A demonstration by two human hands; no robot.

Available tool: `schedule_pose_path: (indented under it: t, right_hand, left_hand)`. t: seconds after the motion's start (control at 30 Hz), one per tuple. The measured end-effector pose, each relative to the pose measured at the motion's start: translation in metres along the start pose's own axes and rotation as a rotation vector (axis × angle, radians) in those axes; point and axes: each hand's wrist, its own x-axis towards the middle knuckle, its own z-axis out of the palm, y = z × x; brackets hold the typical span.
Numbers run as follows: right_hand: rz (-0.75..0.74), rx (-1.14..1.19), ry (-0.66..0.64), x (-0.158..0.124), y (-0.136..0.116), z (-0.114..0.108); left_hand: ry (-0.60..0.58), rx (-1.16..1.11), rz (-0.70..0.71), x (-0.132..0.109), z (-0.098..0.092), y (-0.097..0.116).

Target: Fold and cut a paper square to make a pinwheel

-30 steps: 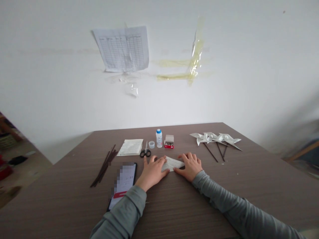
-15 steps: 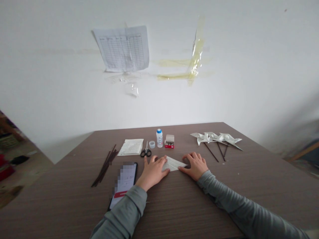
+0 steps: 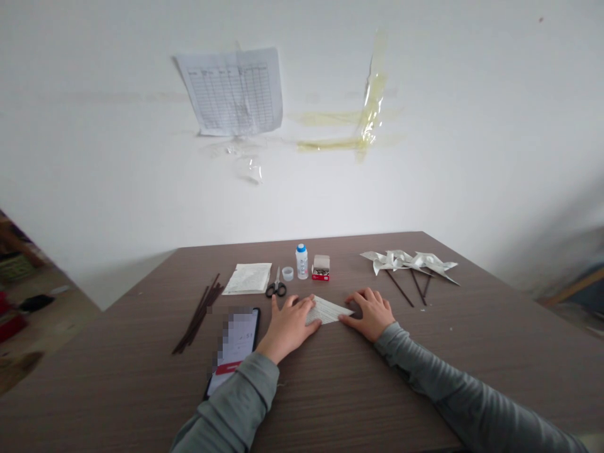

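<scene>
A folded triangle of printed paper lies on the table between my two hands. My left hand covers its left end, thumb at the lower edge and a fingertip at the upper edge, the other fingers fanned out. At the pointed right end, my right hand holds the tip between thumb and forefinger. Just beyond my left hand are black-handled scissors. A phone lies beside my left forearm, partly behind the sleeve.
Behind the paper stand a small round cup, a blue-capped bottle and an open red box of small metal pieces. A paper stack and brown sticks lie left; paper pinwheels lie right. A wall backs the table.
Both hands stay on the folded paper with almost no movement. My right hand and forearm have shifted very slightly.
</scene>
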Motion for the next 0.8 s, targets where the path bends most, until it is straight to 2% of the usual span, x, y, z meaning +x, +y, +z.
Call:
schedule_pose_path:
  t: [0.2,0.37,0.53,0.8]
  right_hand:
    - [0.032,0.038,-0.077,0.004,0.004,-0.004]
    - [-0.017,0.086,-0.070,0.006,0.012,-0.007]
    - [-0.019,0.095,-0.116,0.007,0.020,-0.013]
    - [-0.048,0.076,-0.119,0.003,0.020,-0.022]
  left_hand:
    - [-0.046,0.031,-0.018,-0.002,-0.005,0.005]
    - [-0.043,0.040,-0.011,-0.002,-0.003,0.003]
    - [-0.019,0.041,0.009,-0.002,-0.001,0.000]
    - [-0.052,0.024,-0.013,-0.002,-0.001,0.001]
